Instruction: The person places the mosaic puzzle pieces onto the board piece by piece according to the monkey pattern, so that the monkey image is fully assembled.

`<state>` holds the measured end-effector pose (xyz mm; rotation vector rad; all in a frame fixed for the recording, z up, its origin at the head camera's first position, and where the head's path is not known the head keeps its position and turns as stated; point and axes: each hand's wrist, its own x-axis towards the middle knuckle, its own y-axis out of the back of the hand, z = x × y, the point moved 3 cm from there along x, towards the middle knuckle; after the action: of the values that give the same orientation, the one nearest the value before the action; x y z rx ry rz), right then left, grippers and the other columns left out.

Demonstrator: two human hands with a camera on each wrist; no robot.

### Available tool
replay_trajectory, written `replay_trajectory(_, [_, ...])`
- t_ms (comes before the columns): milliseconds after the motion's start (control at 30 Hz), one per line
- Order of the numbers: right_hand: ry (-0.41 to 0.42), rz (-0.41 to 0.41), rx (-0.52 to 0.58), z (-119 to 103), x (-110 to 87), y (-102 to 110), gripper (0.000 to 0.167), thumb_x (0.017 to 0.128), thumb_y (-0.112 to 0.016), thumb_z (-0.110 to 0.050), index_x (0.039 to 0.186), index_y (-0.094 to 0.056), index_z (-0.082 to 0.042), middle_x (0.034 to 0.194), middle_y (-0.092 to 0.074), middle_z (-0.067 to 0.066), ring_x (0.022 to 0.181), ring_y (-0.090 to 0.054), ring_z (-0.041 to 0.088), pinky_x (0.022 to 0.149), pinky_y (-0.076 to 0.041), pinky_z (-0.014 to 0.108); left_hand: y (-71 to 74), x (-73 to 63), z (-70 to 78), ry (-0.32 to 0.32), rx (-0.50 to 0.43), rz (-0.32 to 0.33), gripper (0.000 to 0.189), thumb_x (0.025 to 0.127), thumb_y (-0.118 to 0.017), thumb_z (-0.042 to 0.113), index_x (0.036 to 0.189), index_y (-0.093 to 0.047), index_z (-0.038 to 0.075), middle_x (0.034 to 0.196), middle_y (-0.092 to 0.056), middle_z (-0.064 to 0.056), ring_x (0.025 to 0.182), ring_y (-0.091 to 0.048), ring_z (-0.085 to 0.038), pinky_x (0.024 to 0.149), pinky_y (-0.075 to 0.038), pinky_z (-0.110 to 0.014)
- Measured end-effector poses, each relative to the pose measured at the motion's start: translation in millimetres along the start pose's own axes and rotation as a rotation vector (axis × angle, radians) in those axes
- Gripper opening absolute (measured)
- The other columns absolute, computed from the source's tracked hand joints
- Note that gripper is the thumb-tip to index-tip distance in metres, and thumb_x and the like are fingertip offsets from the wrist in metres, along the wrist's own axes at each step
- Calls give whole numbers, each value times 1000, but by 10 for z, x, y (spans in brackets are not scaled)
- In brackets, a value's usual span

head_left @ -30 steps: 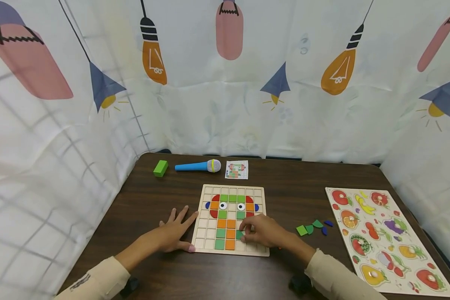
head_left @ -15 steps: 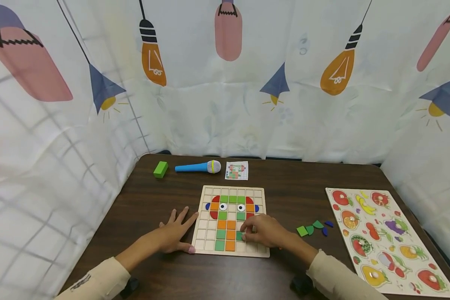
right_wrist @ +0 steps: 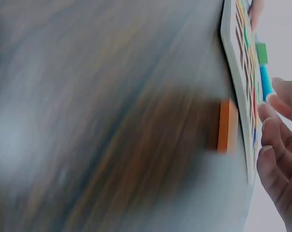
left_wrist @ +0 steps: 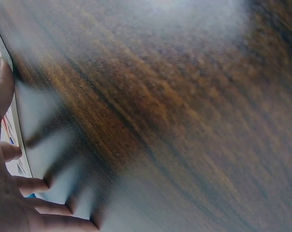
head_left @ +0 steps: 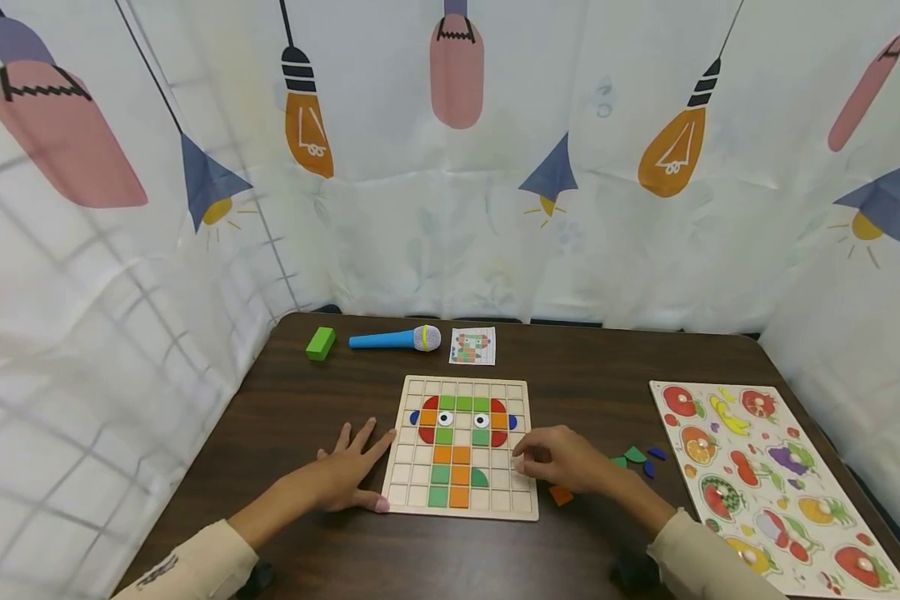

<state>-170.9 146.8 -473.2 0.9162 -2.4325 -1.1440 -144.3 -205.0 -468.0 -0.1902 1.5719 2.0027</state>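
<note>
A wooden grid board (head_left: 506,502) lies in the middle of the table, set with coloured tiles that form a face and body. My left hand (head_left: 337,477) rests with spread fingers at the board's left edge, fingertips and thumb touching it. Over the right edge, my right hand (head_left: 566,460) hovers with fingers loosely bent and nothing visible between them. A green quarter-round tile (head_left: 479,478) sits in a lower square, beside an orange column (head_left: 460,476). Just off the board's right edge, below my right hand, is a loose orange tile (head_left: 561,496).
Green tiles (head_left: 634,455) and blue pieces (head_left: 656,453) lie to the right, partly behind my right arm. A fruit puzzle board (head_left: 776,467) covers the far right. At the back are a green block (head_left: 320,343), a blue toy microphone (head_left: 382,340) and a pattern card (head_left: 472,346).
My right hand has left the green quarter-round tile in its square and moved right, off most of the board, uncovering the loose orange tile. The left hand has stayed put.
</note>
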Motion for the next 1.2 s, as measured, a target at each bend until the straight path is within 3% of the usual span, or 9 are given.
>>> replay_trajectory(433, [-105,131,-33,444,-446,416,21,95,-71,-31,110,-74,-17,95,-68,-9,63,-48,0,57,-45,21,-10,-7,-5,19,-1,-4,106,80,-72,64,162,-20,22,166,-9,-24,147,-8,-61,98,-26,-83])
replay_trajectory(667, [-136,232,-13,742,-749,672,21,97,-69,-25,113,-73,-12,102,-71,0,66,-57,1,58,-51,24,32,45,20,13,24,2,108,79,-73,64,162,-19,21,166,-10,-24,147,-9,-61,98,-27,-83])
replay_trajectory(867, [-237,246,-60,887,-946,790,24,96,-70,-29,113,-73,-14,105,-70,0,77,-59,-1,63,-51,24,20,35,19,5,30,-1,107,80,-72,64,162,-19,20,166,-9,-24,147,-9,-61,98,-28,-83])
replay_trajectory(1067, [-294,219,-93,942,-1054,790,28,91,-75,-33,113,-74,-15,104,-67,1,63,-53,0,57,-46,24,20,3,25,3,20,4,107,80,-73,63,162,-20,19,166,-10,-25,146,-9,-62,97,-27,-83])
replay_trajectory(1200, [-276,199,-83,955,-1092,769,28,90,-76,-32,113,-75,-15,102,-65,0,59,-52,0,54,-45,23,14,-7,16,3,15,6,107,80,-72,63,162,-19,19,166,-9,-25,146,-8,-62,98,-27,-83])
